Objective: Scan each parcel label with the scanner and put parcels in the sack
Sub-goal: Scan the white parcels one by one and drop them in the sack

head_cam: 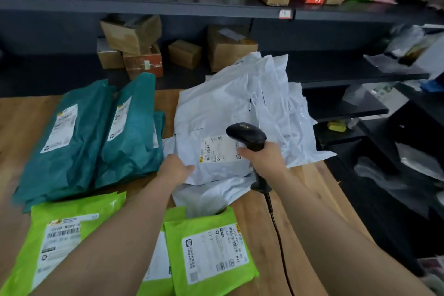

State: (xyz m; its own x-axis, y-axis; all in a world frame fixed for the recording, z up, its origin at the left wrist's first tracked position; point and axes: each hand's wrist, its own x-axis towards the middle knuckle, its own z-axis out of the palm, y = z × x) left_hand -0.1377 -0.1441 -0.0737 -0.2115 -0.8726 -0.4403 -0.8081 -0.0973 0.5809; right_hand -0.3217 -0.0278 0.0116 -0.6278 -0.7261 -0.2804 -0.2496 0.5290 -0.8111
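**Label Scan: Misread Risk**

Head view: the scanner (247,136) was gripped by the right hand (264,161) beside the label (219,149) of the topmost white parcel (216,170). Its edge was apparently pinched by the left hand (176,168). A misread could be caused by creased film.

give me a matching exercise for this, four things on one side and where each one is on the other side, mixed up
Things:
1 scanner
2 teal parcels
3 lime green parcels
4 labelled white parcel

Places:
a held at its edge by the left hand
b back left of the table
c gripped in the right hand
d near edge of the table, closest to the camera

Pairs: 1-c, 2-b, 3-d, 4-a
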